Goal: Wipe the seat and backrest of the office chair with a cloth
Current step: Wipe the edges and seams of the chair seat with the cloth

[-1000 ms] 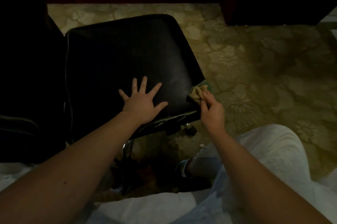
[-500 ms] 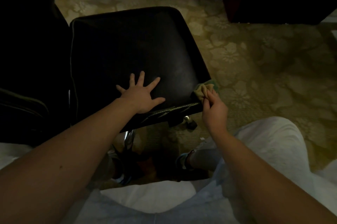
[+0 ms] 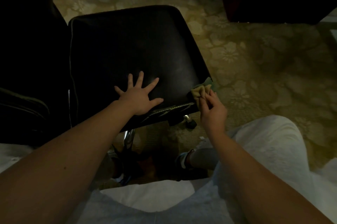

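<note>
**Mia:** Where is the cloth?

**Ben:** The cloth (image 3: 200, 92) is bunched up at the right corner of the seat (image 3: 131, 49), on the side near the person. It touches the seat's edge. The right hand (image 3: 213, 112) pinches it with fingertips and thumb, so that grip is clamped on the cloth.

**Mia:** And the other hand?

**Ben:** The left hand (image 3: 139, 96) lies flat on the seat with its fingers spread wide. Its grip is apart and holds nothing. I think it is there to steady the chair.

**Mia:** Why would the chair move?

**Ben:** It has a little wheel (image 3: 192, 124) and a shiny metal post (image 3: 128, 135) under it. I guess it can roll and spin when pushed.

**Mia:** How will the cloth feel?

**Ben:** It looks soft, light and floppy. It is tan with a bit of green behind, and it folds into lumps. A small pinch can hold it. For rubbing, I think a flat hand on top of the cloth would wipe more at once.

**Mia:** What about the seat?

**Ben:** It is black, smooth and a little shiny, like leather, with round corners and a thin pale line along one side. It is probably squishy. The cloth should slide over it easily.

**Mia:** And the backrest?

**Ben:** The backrest (image 3: 27, 50) is the big dark shape on the left, right beside the seat. It is too dark to tell how it feels.

**Mia:** What is on the floor?

**Ben:** A yellow-green carpet (image 3: 255, 56) with flower shapes.
</note>
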{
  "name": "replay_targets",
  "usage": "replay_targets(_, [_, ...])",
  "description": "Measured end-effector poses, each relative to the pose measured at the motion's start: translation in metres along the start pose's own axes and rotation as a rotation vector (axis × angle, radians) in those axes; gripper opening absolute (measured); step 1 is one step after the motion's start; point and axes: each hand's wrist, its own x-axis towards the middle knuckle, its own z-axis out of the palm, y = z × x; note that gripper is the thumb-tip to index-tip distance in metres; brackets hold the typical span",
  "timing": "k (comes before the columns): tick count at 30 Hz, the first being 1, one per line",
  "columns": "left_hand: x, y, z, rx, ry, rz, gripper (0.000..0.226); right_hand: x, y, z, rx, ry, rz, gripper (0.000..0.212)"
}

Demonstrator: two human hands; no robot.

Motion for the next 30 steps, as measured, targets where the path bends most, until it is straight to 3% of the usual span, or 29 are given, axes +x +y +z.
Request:
replay_targets(4, [0.000,0.000,0.000,-0.012,0.002,-0.002,0.080,0.001,-0.002,0.002,0.055,0.070,0.056,0.030])
replay_targets(12, [0.001,0.002,0.001,-0.011,0.005,-0.006,0.080,-0.023,-0.013,0.015,-0.200,-0.081,-0.221,0.031])
replay_targets(18, [0.003,0.002,0.001,-0.038,0.013,0.001,0.081,-0.006,-0.008,0.006,-0.059,0.064,-0.055,0.028])
replay_targets(21, [0.004,0.004,0.002,-0.033,0.016,0.001,0.081,-0.014,-0.010,0.012,-0.087,0.011,-0.090,0.029])
replay_targets(26, [0.005,0.002,0.002,-0.036,0.015,0.004,0.081,-0.028,-0.009,0.021,-0.200,-0.080,-0.310,0.030])
replay_targets(30, [0.004,0.001,0.002,-0.059,0.020,0.010,0.081,-0.012,-0.007,0.016,-0.192,-0.057,-0.210,0.034])
